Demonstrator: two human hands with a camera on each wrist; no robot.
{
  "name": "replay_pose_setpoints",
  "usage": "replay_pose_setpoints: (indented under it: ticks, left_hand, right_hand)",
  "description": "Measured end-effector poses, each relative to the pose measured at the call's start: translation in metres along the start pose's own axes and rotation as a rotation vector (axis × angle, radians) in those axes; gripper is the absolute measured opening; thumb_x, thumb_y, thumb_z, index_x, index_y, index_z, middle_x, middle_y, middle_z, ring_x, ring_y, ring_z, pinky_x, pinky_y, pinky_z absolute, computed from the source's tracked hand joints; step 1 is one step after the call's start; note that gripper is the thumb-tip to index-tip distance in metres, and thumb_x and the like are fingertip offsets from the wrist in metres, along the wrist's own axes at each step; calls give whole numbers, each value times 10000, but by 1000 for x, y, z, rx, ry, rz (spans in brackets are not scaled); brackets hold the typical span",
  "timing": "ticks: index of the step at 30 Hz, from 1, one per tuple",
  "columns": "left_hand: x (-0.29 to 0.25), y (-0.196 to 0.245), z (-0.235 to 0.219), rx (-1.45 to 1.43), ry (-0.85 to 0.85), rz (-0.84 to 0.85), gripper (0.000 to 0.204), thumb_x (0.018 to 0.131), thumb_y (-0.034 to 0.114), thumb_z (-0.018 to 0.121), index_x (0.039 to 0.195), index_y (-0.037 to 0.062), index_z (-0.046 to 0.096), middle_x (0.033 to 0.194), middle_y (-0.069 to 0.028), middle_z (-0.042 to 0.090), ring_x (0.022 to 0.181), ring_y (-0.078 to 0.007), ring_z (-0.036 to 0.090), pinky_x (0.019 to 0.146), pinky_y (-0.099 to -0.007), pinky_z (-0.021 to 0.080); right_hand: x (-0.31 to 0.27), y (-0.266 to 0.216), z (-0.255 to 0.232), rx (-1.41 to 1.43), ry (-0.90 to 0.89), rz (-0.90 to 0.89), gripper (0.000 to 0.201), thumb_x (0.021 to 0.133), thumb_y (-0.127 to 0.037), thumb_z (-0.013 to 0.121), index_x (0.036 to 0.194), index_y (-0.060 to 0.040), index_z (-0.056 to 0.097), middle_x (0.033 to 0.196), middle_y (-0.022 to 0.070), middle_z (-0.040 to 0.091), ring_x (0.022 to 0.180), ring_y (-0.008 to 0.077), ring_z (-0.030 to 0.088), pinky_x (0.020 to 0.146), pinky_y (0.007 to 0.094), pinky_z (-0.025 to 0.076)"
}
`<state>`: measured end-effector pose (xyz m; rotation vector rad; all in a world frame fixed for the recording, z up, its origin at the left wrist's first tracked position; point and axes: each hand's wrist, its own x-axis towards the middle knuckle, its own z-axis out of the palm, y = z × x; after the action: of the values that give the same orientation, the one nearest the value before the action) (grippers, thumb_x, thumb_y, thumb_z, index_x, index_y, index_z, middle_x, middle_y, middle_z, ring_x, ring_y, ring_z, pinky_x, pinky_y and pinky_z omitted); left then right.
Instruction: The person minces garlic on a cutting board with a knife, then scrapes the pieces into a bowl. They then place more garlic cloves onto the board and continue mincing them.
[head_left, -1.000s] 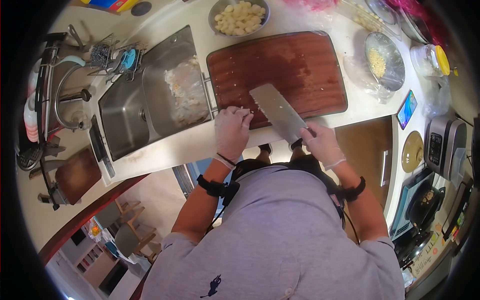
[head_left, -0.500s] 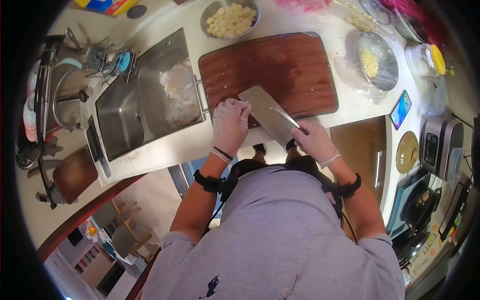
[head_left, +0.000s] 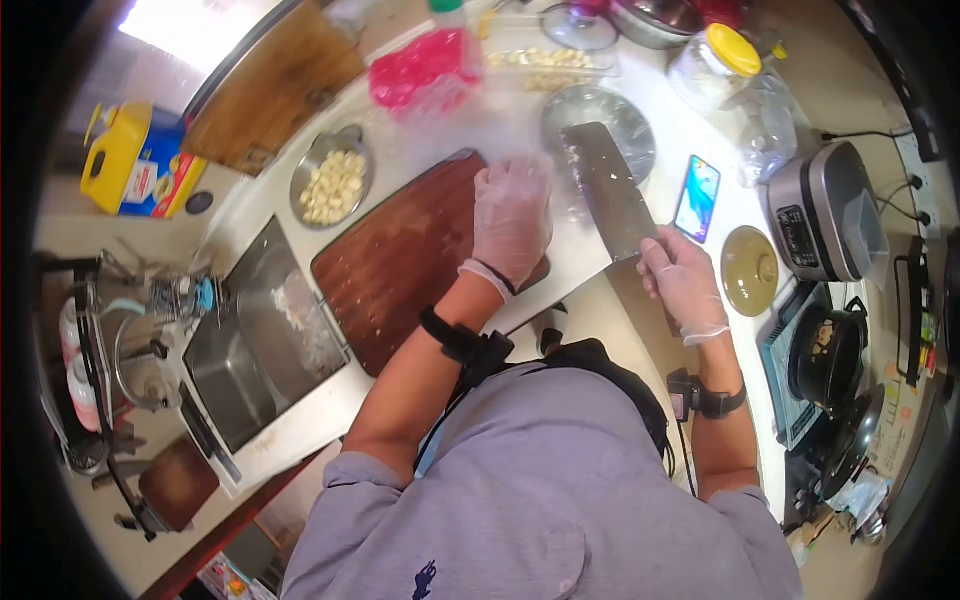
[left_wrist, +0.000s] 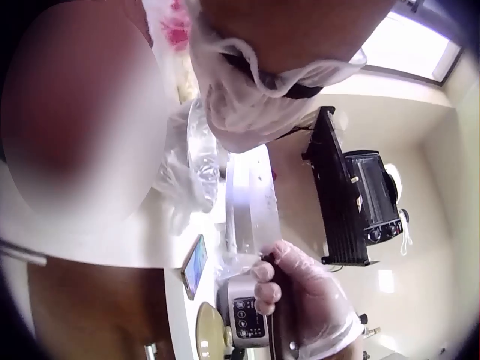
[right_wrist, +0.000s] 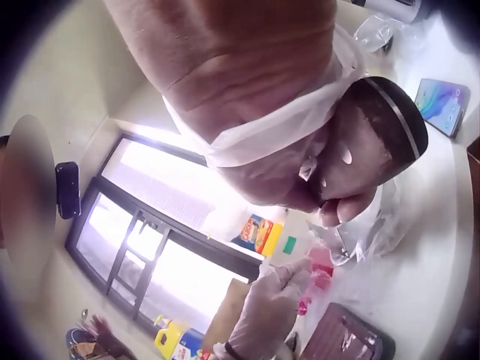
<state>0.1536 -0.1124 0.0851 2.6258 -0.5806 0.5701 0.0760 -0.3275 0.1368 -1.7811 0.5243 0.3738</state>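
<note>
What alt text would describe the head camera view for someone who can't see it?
Seen from above, a person's gloved right hand holds a cleaver over a metal bowl, the gloved left hand flat beside the blade. A wooden cutting board, a sink and a phone lie on the counter.

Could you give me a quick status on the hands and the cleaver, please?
Right hand grips cleaver, blade over the steel bowl. Left hand flat beside blade. Phone close by.

The pale counter [head_left: 590, 300] carries a wooden cutting board [head_left: 400, 260]; a phone [head_left: 697, 197]; a steel bowl [head_left: 333, 185].
</note>
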Motion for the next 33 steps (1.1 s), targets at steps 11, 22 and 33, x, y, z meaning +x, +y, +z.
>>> replay_pose_setpoints:
  ticks: [11,22,33]
  left_hand:
    - [24,35,61,-223,-390,240,865,944,573,528,1542,8,259,1623,-207,222,1517,-428,115,1208,-588,57]
    - [37,31,84,-190,-175,221,576,982,375,556,1431,24,475,1513,-172,448,1458,-415,302,1174,-591,210]
    - [-12,-99,-29,107,-44,-411,150,920,177,630,940,41,691,928,-142,678,928,-328,627,844,-463,492]
  right_hand:
    - [25,-2,-34,120,56,81,327,1007,-178,574,1231,58,600,723,19,588,545,74,500,501,247,430]
    - [26,4,-54,0,38,105,338,1006,-199,571,1271,8,596,721,1,582,545,54,491,486,232,409]
    - [20,-14,-13,-163,-59,-104,207,1008,-203,577,1060,-7,622,681,10,571,525,79,501,492,239,404]
